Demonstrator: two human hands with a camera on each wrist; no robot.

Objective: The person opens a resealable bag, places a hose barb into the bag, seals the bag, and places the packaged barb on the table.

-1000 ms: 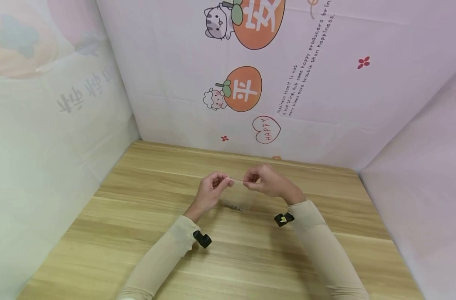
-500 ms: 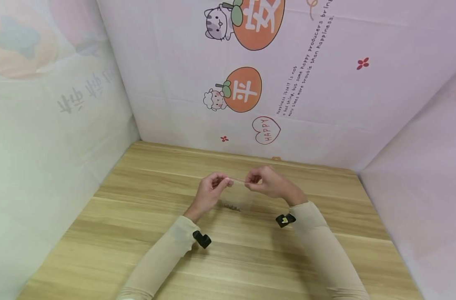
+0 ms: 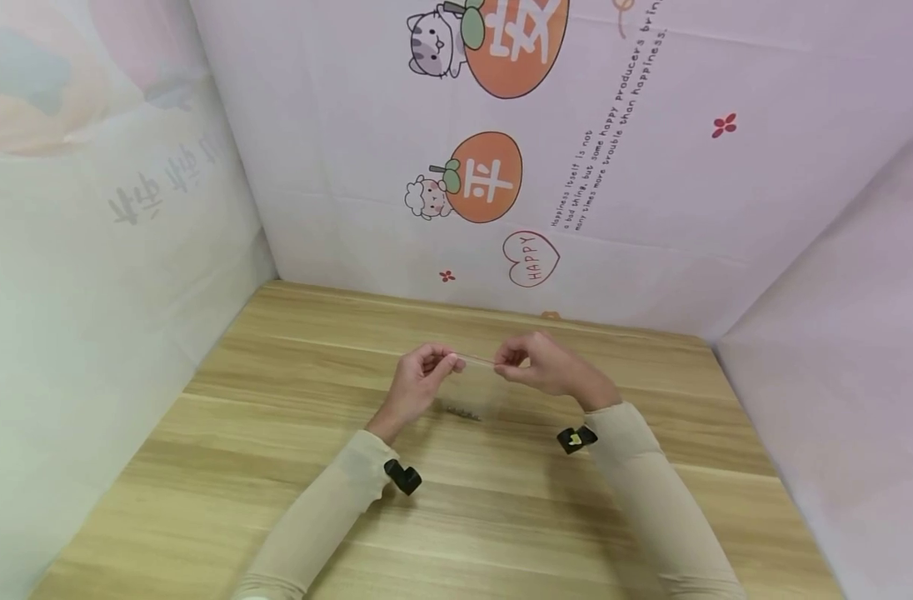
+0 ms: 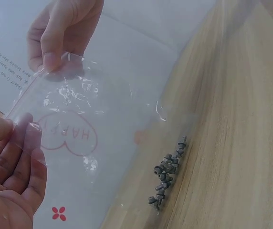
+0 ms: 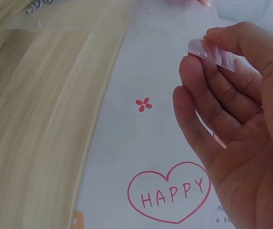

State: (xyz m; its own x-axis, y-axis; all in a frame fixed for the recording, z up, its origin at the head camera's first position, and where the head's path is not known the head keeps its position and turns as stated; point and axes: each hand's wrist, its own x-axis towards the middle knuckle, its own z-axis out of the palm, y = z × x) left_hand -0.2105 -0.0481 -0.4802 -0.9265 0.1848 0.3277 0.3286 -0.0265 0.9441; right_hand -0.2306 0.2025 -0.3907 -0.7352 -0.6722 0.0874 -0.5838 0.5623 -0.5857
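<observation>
A clear plastic zip bag [image 4: 108, 100] hangs between my two hands, its mouth edge uppermost. My left hand [image 3: 417, 382] pinches the left part of that edge between thumb and forefinger. At the other end, my right hand [image 3: 546, 367] pinches a corner of the bag's top; the right wrist view shows the plastic between thumb and fingertips, the other fingers half curled. Several small dark grey metal pieces, like screws or fittings [image 4: 166, 171], lie in a row along the bag's bottom. Whether the mouth is sealed cannot be made out.
Under the hands is a wood-grain table [image 3: 456, 525]. A white printed cloth wall [image 3: 351, 167] rises at its back edge, with plain pale walls on the left and right. Black cameras [image 3: 402, 477] are strapped to both wrists.
My right hand has shifted slightly right along the bag's top edge, widening the gap between the hands. The left hand keeps its pinch nearly in place, and the bag still hangs.
</observation>
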